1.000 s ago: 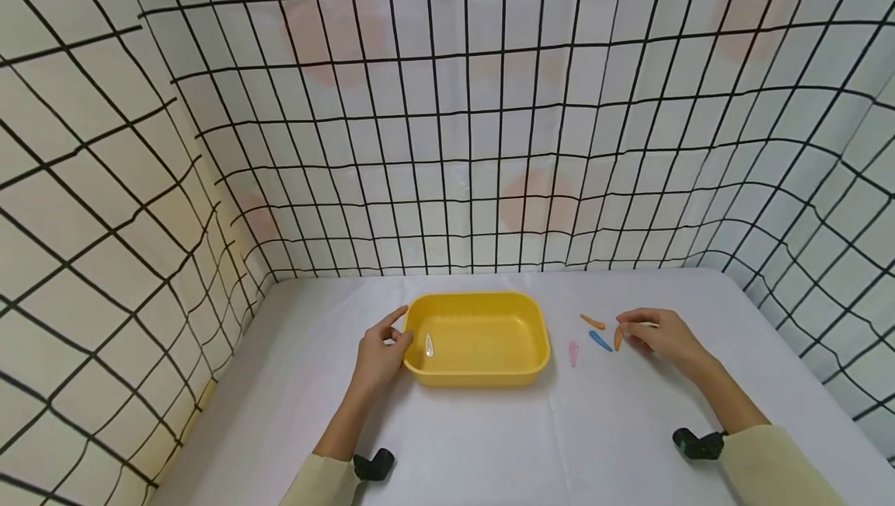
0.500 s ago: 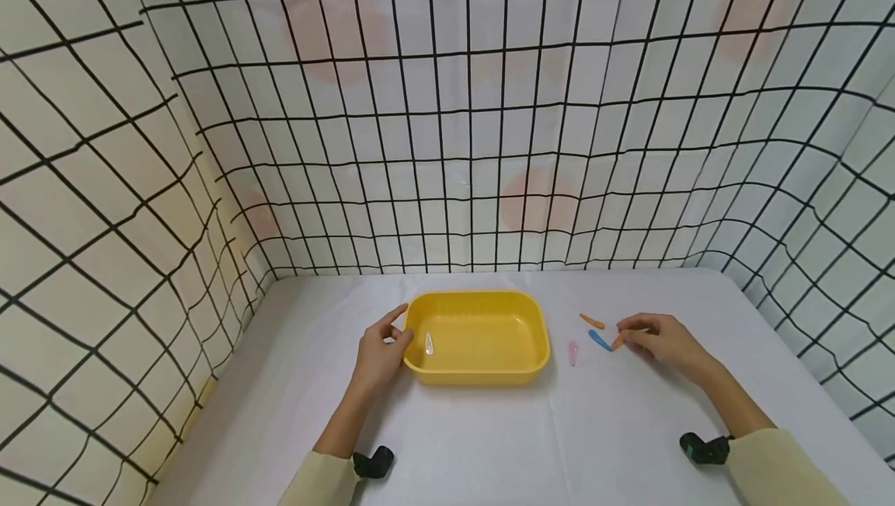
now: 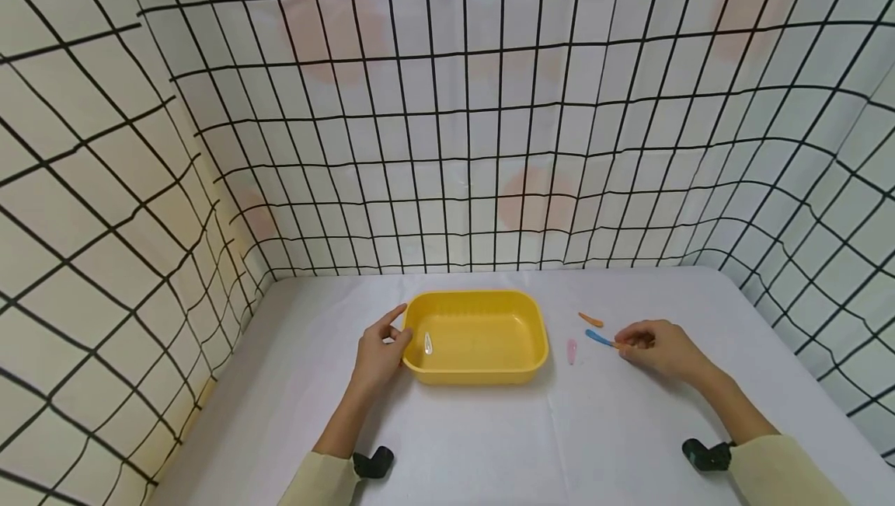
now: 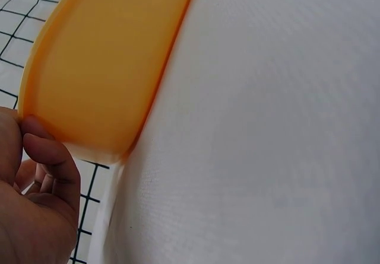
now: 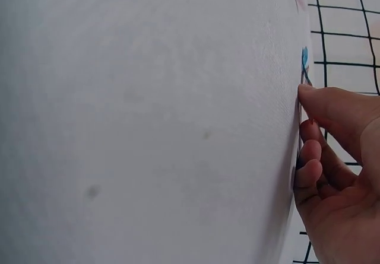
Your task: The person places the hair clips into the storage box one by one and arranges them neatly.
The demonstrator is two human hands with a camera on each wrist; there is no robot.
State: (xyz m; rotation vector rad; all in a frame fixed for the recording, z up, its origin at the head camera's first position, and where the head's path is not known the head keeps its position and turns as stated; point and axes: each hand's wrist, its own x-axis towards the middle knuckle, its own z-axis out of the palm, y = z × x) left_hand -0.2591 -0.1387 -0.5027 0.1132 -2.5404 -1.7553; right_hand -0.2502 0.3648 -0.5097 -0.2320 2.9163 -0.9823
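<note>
A yellow plastic tray (image 3: 482, 376) sits on the table; my left hand (image 3: 380, 350) grips its left rim, thumb and index finger at the edge. Inside, near that rim, lies a white snap hair clip (image 3: 428, 343). To the right of the tray, my right hand (image 3: 660, 348) pinches an orange hair clip (image 3: 621, 346), mostly covered by the fingers. Its tip meets the end of a blue hair clip (image 3: 597, 337). In the right wrist view, the blue clip (image 5: 304, 56) shows just beyond the thumb tip.
A second orange hair clip (image 3: 590, 320) lies behind the blue one. A pink hair clip (image 3: 572, 351) rests between the tray and the right hand. Black grid netting (image 3: 468, 158) over white cloth walls in the table's back and sides.
My right hand has lowered slightly toward me, and its orange clip has turned from upright to nearly in line with the blue one. The left hand and tray hold still.
</note>
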